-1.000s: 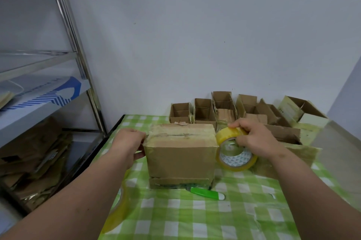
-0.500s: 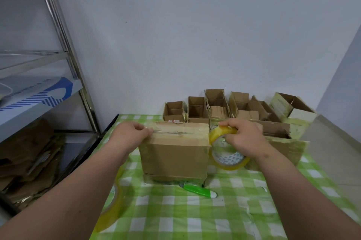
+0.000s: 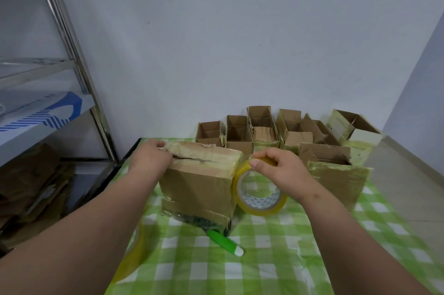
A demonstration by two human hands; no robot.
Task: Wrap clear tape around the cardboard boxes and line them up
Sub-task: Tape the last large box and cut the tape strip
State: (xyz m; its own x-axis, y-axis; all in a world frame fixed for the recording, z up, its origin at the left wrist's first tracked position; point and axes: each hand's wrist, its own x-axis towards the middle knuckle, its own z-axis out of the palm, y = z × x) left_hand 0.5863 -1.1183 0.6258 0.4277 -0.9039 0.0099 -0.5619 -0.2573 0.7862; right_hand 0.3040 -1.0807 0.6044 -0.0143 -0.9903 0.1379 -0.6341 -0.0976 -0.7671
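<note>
beside box (image 3: 199, 189), right fingers (image 3: 258, 162) seemingly around tape roll (image 3: 260, 195)

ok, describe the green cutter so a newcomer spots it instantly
On the green checked tablecloth, look just in front of the closed cardboard box. The green cutter lies flat there, partly under the box's near corner: the only bright green stick, white-tipped.

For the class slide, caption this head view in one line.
Left hand steadies a cardboard box while right hand holds a tape roll against its side.

Left hand (image 3: 150, 160) on taped cardboard box (image 3: 199, 184), right hand (image 3: 281, 172) gripping tape roll (image 3: 260, 195) beside it.
</note>
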